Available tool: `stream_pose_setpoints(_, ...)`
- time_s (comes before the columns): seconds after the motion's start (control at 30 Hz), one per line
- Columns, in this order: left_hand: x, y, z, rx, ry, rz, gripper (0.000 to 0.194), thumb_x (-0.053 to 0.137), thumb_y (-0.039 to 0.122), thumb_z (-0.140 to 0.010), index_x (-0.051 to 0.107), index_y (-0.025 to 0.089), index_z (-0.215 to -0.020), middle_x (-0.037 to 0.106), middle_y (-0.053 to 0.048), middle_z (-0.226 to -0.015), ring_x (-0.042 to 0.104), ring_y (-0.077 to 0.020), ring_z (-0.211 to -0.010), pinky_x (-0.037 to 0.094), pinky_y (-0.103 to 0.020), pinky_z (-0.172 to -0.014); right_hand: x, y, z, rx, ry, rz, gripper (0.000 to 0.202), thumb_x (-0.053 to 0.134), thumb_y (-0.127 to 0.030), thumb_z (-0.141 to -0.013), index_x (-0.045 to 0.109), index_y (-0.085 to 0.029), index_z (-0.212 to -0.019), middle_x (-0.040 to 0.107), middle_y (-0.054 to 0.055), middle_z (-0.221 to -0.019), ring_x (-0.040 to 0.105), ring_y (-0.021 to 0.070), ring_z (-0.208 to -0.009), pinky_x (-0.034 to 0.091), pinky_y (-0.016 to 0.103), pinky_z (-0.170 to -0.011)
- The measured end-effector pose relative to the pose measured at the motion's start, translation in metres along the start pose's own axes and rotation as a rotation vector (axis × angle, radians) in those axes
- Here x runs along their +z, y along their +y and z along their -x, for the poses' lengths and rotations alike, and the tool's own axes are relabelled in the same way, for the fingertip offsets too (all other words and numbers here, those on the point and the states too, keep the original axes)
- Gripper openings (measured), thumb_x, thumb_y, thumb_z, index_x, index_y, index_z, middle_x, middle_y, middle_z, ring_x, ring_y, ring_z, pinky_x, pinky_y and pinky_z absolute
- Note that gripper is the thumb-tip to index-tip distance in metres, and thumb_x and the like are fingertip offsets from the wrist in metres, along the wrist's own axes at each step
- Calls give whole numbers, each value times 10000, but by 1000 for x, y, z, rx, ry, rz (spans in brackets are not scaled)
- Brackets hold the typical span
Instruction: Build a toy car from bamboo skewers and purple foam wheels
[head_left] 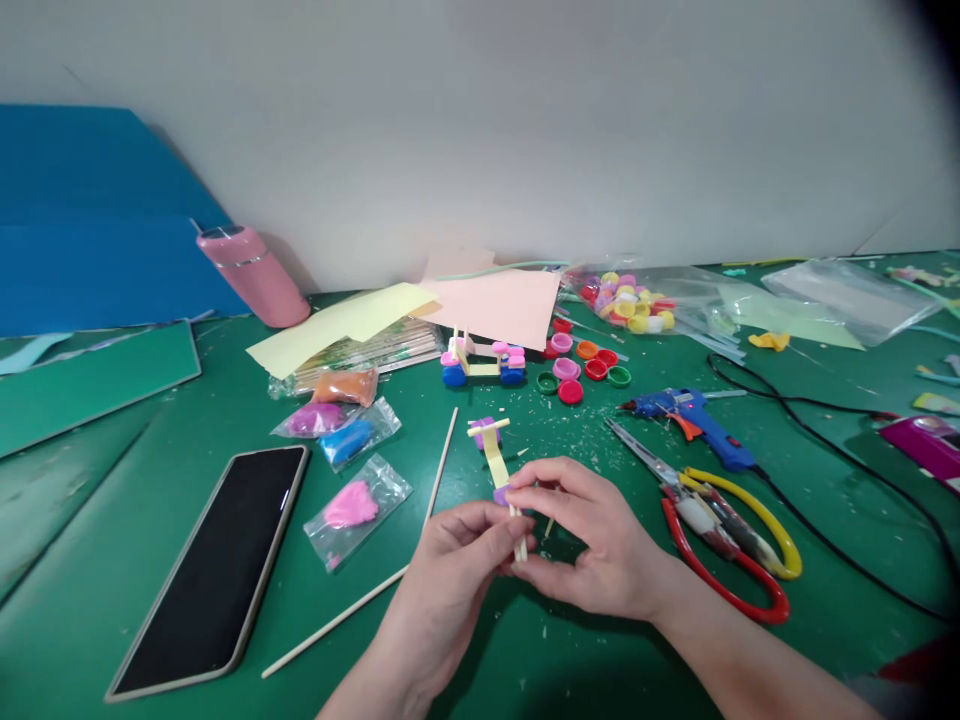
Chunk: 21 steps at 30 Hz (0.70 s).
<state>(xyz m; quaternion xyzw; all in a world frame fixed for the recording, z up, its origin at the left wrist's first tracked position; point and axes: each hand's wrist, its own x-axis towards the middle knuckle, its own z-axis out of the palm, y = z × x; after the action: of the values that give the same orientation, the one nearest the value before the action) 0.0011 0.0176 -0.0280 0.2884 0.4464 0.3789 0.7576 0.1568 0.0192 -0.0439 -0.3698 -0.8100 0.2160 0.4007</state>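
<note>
Near the middle of the green table, my left hand (457,570) pinches short pale sticks (519,540) at the near end of a small craft piece. That piece has a yellow strip (495,458), a stick across its far end and purple clay (486,432) there. More purple clay (502,495) sits at its near end, where the fingertips of my right hand (592,535) press. The right thumb touches the lower ends of the sticks. Beyond the hands stands a small finished-looking model (484,362) with blue, pink and pale parts.
Left lie a phone (214,570), clay bags (358,505), a long stick (337,618) and a tilted pink bottle (255,275). Right are pliers (705,530), a blue glue gun (694,420) and a black cable (847,530). Several bottle caps (570,391) and paper sheets (495,300) lie behind.
</note>
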Motion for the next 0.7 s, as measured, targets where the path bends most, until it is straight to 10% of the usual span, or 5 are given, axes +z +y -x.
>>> stream_pose_setpoints(0.7,-2,-2,0,182,45,-132,146,699,236,-669,682,146,-556,558,-2,-556,443,-111,-562,348,-231,-548,-5,-4,0,127,36,-223,390,567,-141,-700,560,-203,-1085,496,85,-1100,513,223,-996,453,346,-848)
